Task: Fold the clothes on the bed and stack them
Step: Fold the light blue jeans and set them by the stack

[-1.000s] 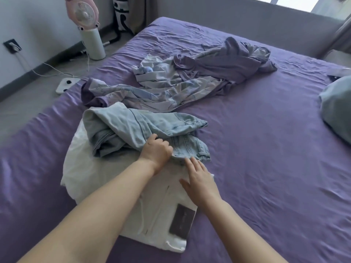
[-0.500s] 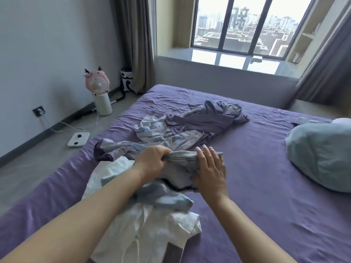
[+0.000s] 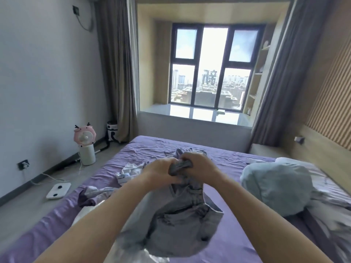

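Light blue jeans (image 3: 182,221) hang in the air over the purple bed (image 3: 233,232), held up by their top edge. My left hand (image 3: 161,171) and my right hand (image 3: 199,166) are side by side, both shut on the bunched waistband. Under the jeans lies a white garment (image 3: 89,211), mostly hidden by my left arm. A heap of unfolded pale and purple clothes (image 3: 129,171) lies further up the bed, partly behind my hands.
A blue-grey pillow (image 3: 275,188) lies to the right by the headboard. On the floor to the left stand a pink fan (image 3: 85,145) and a white scale (image 3: 58,190). The window and curtains are beyond the bed's far edge.
Both hands have gathered the jeans' waistband and raised the jeans off the white garment. The view has tilted up towards the window.
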{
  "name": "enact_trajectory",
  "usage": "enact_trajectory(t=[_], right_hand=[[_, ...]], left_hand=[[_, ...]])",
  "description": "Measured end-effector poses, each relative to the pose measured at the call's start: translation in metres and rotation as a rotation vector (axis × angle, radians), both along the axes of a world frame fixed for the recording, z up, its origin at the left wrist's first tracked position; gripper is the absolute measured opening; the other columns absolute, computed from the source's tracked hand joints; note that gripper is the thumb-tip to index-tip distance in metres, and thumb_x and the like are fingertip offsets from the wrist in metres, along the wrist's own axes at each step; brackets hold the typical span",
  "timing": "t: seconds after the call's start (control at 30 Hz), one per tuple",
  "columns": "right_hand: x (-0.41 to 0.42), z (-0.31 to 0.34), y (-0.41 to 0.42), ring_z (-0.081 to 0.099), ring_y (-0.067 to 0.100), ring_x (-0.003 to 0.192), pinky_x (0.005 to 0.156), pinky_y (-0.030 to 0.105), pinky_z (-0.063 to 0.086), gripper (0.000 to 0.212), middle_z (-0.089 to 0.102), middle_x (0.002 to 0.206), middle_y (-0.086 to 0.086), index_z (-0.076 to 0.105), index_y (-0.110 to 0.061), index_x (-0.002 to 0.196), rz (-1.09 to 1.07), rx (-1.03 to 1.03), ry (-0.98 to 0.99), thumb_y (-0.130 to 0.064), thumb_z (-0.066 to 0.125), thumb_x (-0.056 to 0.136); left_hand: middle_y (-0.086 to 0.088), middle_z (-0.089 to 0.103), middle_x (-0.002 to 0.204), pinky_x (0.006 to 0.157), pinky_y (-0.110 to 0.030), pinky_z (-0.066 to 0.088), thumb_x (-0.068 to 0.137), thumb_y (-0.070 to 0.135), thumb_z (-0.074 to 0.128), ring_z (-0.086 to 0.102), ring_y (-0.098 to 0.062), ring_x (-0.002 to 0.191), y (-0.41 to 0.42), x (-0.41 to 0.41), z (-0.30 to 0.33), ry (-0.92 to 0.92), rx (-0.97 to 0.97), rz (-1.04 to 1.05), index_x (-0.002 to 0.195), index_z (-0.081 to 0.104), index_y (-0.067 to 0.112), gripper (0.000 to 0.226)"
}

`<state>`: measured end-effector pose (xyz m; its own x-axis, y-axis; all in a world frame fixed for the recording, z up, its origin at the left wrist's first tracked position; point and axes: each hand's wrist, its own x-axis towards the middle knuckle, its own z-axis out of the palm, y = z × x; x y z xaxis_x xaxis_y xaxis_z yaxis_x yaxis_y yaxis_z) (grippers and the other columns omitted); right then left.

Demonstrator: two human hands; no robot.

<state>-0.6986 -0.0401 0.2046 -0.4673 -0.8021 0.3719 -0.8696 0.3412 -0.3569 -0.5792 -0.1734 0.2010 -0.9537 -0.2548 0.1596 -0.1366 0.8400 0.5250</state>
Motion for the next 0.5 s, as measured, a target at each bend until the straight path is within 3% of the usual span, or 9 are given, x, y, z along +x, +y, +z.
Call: enact_trajectory(t=[0.1,0.17,0.27,0.33,0.4,0.5], right_hand=[[0.006,0.041,0.032,0.055,0.02,0.072,0.063,0.031,0.046,0.029,0.061,0.081,-0.004,0.049,-0.033,0.092,-0.063,-0.057,0.001,-0.025,0.068,0.071],[0.005,0.06,0.061,0.057,0.016,0.075,0.066,0.03,0.047,0.036,0.06,0.083,-0.008,0.049,-0.036,0.097,-0.068,-0.133,-0.063,-0.027,0.071,0.071],[-0.001,0.08,0.102,0.054,0.012,0.092,0.082,0.03,0.045,0.052,0.059,0.095,-0.011,0.052,-0.034,0.117,-0.061,-0.24,-0.113,-0.027,0.075,0.072],[-0.004,0.091,0.132,0.05,0.011,0.109,0.094,0.032,0.044,0.07,0.053,0.115,-0.01,0.044,-0.033,0.132,-0.044,-0.261,-0.244,-0.027,0.08,0.072],[-0.007,0.098,0.167,0.043,0.008,0.122,0.101,0.031,0.039,0.087,0.044,0.132,-0.012,0.031,-0.037,0.14,0.005,-0.143,-0.417,-0.03,0.082,0.071],[-0.013,0.098,0.215,0.033,0.009,0.132,0.103,0.026,0.027,0.106,0.038,0.143,-0.013,0.008,-0.04,0.148,-0.056,0.154,-0.384,-0.035,0.081,0.072]], left_hand=[[0.006,0.061,0.077,0.065,-0.026,0.042,0.068,0.035,0.081,0.056,-0.013,0.075,0.039,-0.015,0.039,0.077,0.106,-0.018,0.081,0.059,0.024,0.027],[0.002,0.06,0.075,0.066,-0.024,0.042,0.069,0.026,0.081,0.054,-0.014,0.072,0.059,-0.021,0.061,0.113,0.124,-0.064,0.083,0.064,0.013,0.025],[0.002,0.059,0.075,0.058,-0.01,0.038,0.07,0.014,0.081,0.051,-0.012,0.072,0.091,-0.024,0.091,0.156,0.149,-0.157,0.093,0.068,0.004,0.028],[0.0,0.06,0.079,0.059,-0.006,0.036,0.071,0.009,0.081,0.05,-0.011,0.074,0.11,-0.025,0.108,0.191,0.12,-0.216,0.096,0.068,0.004,0.028],[0.002,0.061,0.08,0.064,-0.008,0.039,0.073,0.007,0.079,0.053,-0.01,0.076,0.122,-0.026,0.123,0.209,0.134,-0.252,0.091,0.067,0.008,0.022],[-0.005,0.067,0.09,0.08,-0.025,0.05,0.077,0.002,0.074,0.06,-0.015,0.085,0.13,-0.025,0.143,0.234,0.231,-0.272,0.093,0.067,0.009,0.018]])
